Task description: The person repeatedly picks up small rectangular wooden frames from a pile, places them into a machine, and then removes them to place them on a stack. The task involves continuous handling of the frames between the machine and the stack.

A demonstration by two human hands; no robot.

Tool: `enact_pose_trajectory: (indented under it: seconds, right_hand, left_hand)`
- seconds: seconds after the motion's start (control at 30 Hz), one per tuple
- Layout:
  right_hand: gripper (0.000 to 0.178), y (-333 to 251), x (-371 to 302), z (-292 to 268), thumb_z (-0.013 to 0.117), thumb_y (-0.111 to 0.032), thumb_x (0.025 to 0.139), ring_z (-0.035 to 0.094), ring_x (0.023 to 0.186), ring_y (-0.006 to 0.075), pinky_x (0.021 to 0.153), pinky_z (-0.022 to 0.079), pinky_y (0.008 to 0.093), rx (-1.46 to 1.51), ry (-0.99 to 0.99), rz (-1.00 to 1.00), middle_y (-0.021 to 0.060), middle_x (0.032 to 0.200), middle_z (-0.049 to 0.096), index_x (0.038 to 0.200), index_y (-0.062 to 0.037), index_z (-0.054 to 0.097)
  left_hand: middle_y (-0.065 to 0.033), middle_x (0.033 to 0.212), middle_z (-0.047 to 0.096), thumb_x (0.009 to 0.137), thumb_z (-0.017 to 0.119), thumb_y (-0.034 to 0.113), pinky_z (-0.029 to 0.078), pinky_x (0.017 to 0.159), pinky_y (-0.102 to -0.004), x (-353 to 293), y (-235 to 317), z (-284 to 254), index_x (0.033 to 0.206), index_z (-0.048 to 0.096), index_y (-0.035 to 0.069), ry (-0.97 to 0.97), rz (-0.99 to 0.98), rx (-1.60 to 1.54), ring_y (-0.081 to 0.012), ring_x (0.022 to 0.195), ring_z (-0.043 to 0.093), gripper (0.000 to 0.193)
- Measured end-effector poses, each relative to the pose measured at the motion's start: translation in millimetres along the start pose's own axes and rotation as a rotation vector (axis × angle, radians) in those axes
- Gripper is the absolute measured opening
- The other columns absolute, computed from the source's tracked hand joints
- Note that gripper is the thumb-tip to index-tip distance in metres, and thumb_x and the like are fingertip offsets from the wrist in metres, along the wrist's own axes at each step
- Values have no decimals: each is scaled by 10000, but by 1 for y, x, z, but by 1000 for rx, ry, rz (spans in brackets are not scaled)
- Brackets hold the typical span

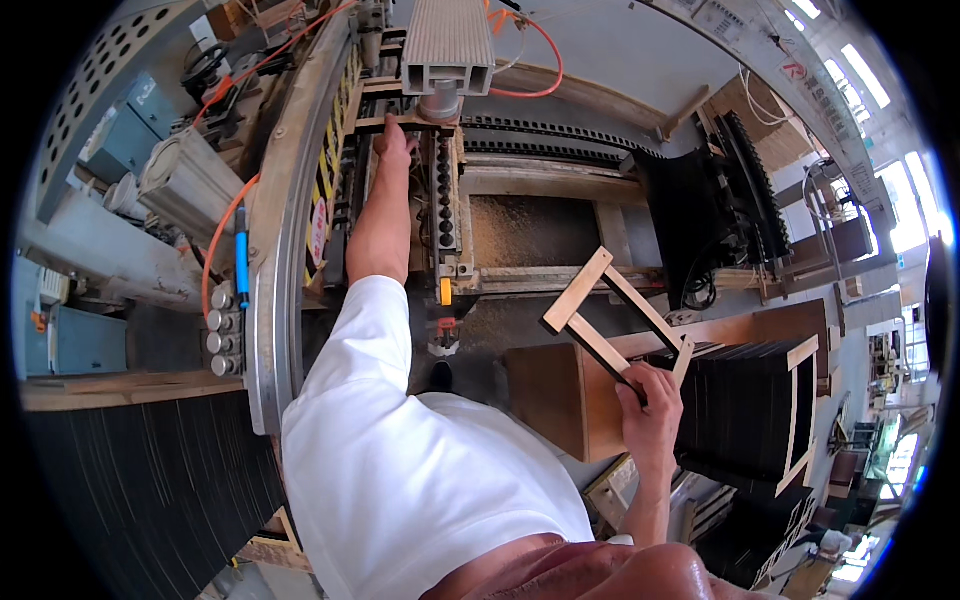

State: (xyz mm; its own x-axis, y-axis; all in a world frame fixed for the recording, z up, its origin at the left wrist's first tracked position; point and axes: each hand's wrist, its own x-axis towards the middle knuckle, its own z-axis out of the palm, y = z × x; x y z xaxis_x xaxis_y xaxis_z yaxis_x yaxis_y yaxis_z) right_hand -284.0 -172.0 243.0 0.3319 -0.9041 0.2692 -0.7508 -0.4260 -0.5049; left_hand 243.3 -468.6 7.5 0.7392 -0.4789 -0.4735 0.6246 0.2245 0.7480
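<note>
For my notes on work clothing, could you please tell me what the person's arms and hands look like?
The left hand and right hand are bare, with no glove or watch showing. The left arm has a plain white short sleeve; the right upper arm is hidden.

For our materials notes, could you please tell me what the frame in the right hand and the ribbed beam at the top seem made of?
Frame: probably unpainted wood, by its pale tan, matte faces; what blackens its edges is unclear. Ribbed beam: likely aluminium, dull grey, judging by its hollow end and parallel ridges.
</note>
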Motion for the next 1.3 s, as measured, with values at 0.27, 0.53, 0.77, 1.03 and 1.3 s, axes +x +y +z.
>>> enact_pose_trajectory:
  seconds: [0.27,0.53,0.77,1.03,1.3]
  right_hand:
    - [192,10,94,63,664,15,693,559,796,289,711,452,373,69,-106,-194,81,814,624,860,-57,604]
    - [148,-22,208,192,668,-76,701,575,845,281,751,460,379,194,-175,-633,60,823,637,844,-83,630]
    - [241,-47,236,270,714,-118,671,576,860,297,764,455,397,171,-300,-839,81,828,629,865,-80,575]
    - [223,-48,252,301,665,-61,677,584,825,314,745,441,425,264,-239,-871,125,782,630,870,-70,555]
    - [190,-69,293,347,595,-60,688,574,855,332,783,432,439,128,-267,-793,133,806,632,875,-90,575]
  left_hand:
    - [-212,1159,475,874,615,210,574,777,-439,-70,-7,-38,1242,370,-43,-19,19,-187,-359,1058,532,510]
    - [-106,1027,586,861,513,21,495,892,-416,-189,-42,-126,1095,500,21,-355,-60,-296,-267,1006,572,235]
    - [-83,1078,575,901,512,104,436,923,-386,-218,-42,-142,1098,518,56,-504,25,-284,-214,998,557,203]
    - [-109,1129,568,931,529,182,430,941,-368,-232,-55,-160,1162,483,53,-238,105,-203,-226,1050,550,269]
    - [-121,1195,538,943,501,170,418,985,-390,-366,-44,-241,1256,446,24,-200,91,-38,-239,1130,522,350]
